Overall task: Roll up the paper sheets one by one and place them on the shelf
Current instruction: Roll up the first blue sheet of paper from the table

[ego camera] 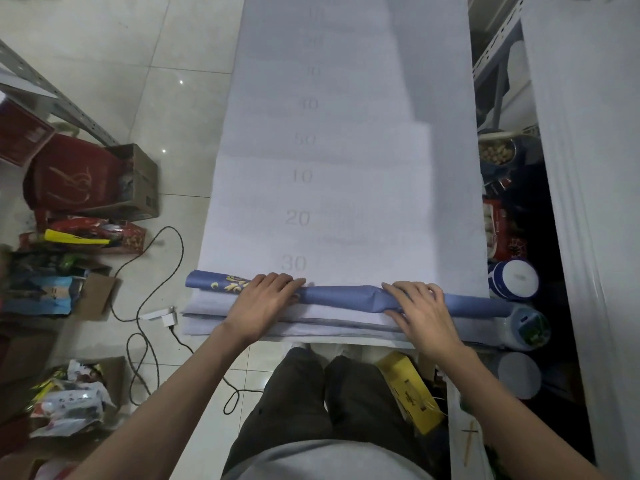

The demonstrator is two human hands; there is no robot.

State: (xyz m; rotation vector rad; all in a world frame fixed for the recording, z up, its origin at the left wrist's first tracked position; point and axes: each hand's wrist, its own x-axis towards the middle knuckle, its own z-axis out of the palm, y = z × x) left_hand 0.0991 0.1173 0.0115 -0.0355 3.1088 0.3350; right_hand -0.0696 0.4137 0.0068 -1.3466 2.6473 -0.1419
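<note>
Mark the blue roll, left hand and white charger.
blue roll [341, 296]: head view, bare middle stretch.
left hand [265, 301]: head view, back of hand.
white charger [159, 315]: head view, its body on the floor.

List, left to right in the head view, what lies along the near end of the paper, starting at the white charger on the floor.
white charger → patterned end of the blue roll → left hand → right hand → blue-and-white jar
</note>
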